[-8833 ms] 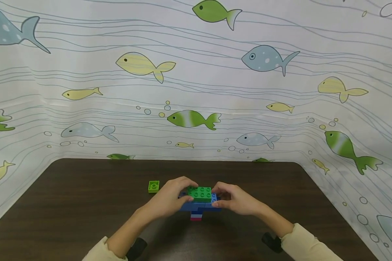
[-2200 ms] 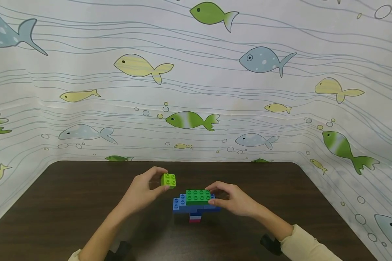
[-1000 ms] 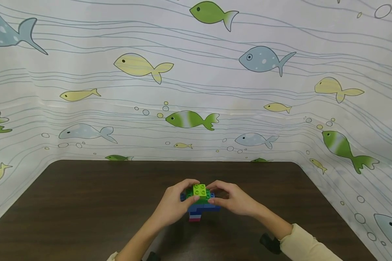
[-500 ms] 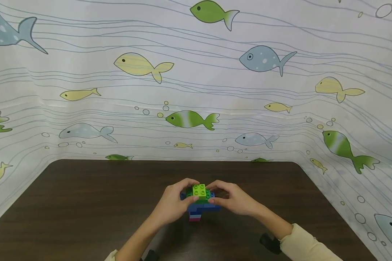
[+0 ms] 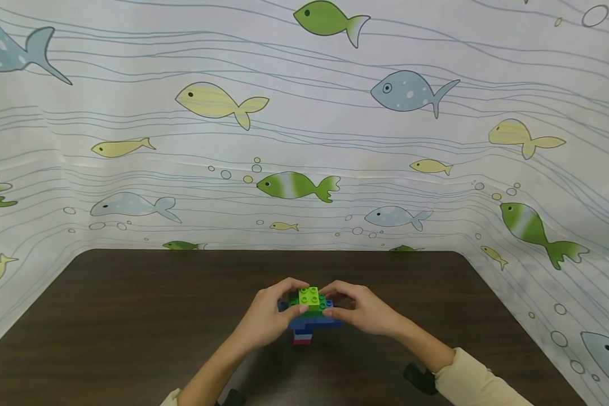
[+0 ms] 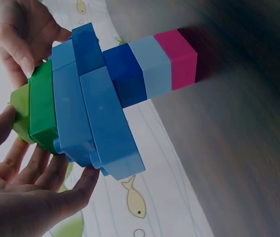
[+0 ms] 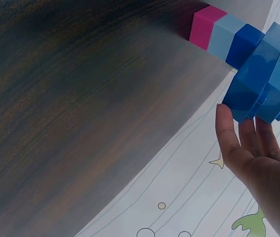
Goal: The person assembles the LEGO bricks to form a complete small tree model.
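A toy-brick build stands upright on the table. Its narrow stem has a pink brick (image 6: 179, 57) at the bottom, then a light blue brick (image 6: 151, 64) and a dark blue brick (image 6: 125, 74). Wider blue bricks (image 6: 112, 128) spread out above, with a green brick (image 6: 43, 108) over them. On top sits a small lime green brick (image 5: 308, 296), which my left hand (image 5: 266, 316) pinches between thumb and fingers. My right hand (image 5: 367, 310) holds the build's right end, its thumb in front of the green brick and other fingers against the blue bricks in the right wrist view.
The dark brown table (image 5: 132, 316) runs back to a white wall covering (image 5: 335, 135) printed with fish. It encloses the back and both sides. Black wrist straps (image 5: 420, 378) show near the cream sleeves (image 5: 477, 378).
The lime green brick lay on the table left of the build, then my left hand lifted it and set it on the green brick. Over the last second both hands have barely moved.
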